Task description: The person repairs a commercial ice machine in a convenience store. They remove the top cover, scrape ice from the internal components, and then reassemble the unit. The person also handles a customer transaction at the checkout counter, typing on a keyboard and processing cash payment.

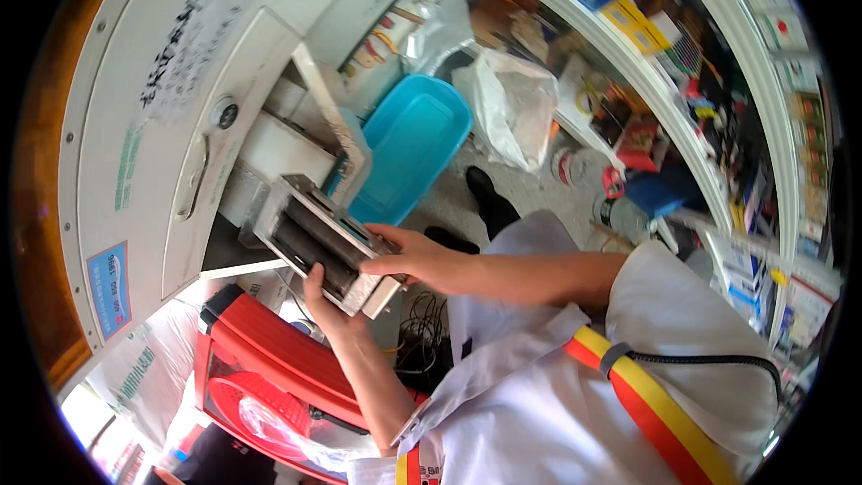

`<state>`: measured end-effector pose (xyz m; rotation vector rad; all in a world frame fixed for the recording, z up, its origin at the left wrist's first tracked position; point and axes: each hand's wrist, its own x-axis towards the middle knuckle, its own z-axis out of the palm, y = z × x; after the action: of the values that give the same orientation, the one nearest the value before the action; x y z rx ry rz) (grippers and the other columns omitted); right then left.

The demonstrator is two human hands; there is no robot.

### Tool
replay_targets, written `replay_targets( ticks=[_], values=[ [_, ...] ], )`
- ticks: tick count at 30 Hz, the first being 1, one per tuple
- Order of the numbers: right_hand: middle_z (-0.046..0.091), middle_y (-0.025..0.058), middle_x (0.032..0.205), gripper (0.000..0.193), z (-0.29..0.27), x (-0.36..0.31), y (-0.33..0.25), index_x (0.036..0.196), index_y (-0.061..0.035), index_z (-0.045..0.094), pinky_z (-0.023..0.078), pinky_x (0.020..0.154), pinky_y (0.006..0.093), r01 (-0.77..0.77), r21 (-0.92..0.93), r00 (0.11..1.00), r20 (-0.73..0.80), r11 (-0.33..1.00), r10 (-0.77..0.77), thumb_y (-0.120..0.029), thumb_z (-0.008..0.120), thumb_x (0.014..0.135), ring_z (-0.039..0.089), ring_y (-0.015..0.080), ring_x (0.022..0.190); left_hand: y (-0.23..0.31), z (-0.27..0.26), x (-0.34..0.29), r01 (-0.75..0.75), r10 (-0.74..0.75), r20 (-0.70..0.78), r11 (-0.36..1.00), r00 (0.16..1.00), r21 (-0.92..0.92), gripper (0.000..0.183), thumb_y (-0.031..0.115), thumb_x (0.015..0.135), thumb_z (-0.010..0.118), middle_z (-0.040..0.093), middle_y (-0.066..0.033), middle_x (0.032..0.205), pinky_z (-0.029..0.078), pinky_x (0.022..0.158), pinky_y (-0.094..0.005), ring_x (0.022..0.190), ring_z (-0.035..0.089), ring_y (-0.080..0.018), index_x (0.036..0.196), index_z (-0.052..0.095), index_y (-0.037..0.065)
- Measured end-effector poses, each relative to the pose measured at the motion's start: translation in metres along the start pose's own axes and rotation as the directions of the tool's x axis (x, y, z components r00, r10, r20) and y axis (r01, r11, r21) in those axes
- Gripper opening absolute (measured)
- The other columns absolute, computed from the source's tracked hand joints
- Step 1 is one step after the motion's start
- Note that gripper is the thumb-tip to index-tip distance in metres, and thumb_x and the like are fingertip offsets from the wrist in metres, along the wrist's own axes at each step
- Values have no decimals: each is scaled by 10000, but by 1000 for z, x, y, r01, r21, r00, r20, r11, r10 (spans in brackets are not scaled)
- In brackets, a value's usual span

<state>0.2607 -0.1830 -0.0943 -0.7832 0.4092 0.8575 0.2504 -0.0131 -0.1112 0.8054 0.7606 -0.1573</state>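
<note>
In front of me, a rectangular metal frame (310, 238) with dark roller-like bars along its inside is held up at a tilt. My left hand (337, 310) grips its lower near end, the thumb lying over the edge. My right hand (413, 259) closes on the same end from the right, thumb on top and fingers around the side. A pale block forms the end between the hands. The frame's far end is close to the opening of a white cabinet (193, 144), where pale boxes (283, 148) sit. Its underside is hidden.
A blue plastic basin (413, 144) stands beyond the frame, with a white plastic bag (512, 108) to its right. Red-framed equipment (278, 350) stands below my left arm, and dark cables (424, 332) lie beside it. Crowded shelves curve along the right.
</note>
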Motion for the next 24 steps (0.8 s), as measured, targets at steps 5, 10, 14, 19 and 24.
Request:
replay_targets(
  ticks=[5, 10, 14, 19, 24],
  values=[
    [548, 112, 1172, 755, -30, -47, 3, 1329, -39, 390, 448, 825, 335, -80, -185, 995, -75, 980, 67, -467, 659, 768, 529, 189, 1049, -31, -4, -69, 391, -369, 202, 917, 907, -78, 553, 299, 810, 541, 582, -197, 1129, 485, 872, -456, 988, 596, -334, 1243, 445, -31],
    [580, 135, 1134, 666, -58, -64, 35, 1264, -36, 456, 440, 874, 330, 12, -240, 983, -172, 971, -55, -417, 682, 767, 552, 219, 1040, -96, -30, -64, 450, -461, 86, 885, 883, 121, 480, 189, 813, 532, 565, -155, 1147, 480, 886, -413, 1017, 582, -284, 1239, 440, -13],
    [560, 137, 1170, 593, -102, -88, 77, 1266, -29, 448, 407, 930, 326, 70, -62, 905, -416, 996, -89, -324, 667, 800, 538, 213, 1069, -137, 10, -79, 310, -381, 84, 846, 921, 433, 369, 121, 810, 527, 589, -142, 1015, 516, 794, -364, 891, 618, -251, 1153, 467, 0],
    [541, 187, 1189, 586, -189, -113, 109, 1254, 2, 441, 402, 927, 334, 31, -208, 818, -557, 978, -145, -356, 626, 829, 526, 257, 1100, -215, 38, -76, 370, -439, 33, 795, 898, 481, 466, 57, 775, 605, 548, -120, 1056, 498, 805, -348, 950, 577, -217, 1195, 423, -24],
    [607, 207, 1041, 508, -317, -135, 128, 1149, 19, 505, 463, 802, 353, -20, -306, 730, -655, 952, -196, -364, 619, 836, 606, 283, 943, -337, 69, -49, 409, -492, 47, 769, 869, 491, 465, 101, 786, 631, 539, -109, 1041, 476, 749, -312, 928, 558, -187, 1184, 420, -14]
  ],
)
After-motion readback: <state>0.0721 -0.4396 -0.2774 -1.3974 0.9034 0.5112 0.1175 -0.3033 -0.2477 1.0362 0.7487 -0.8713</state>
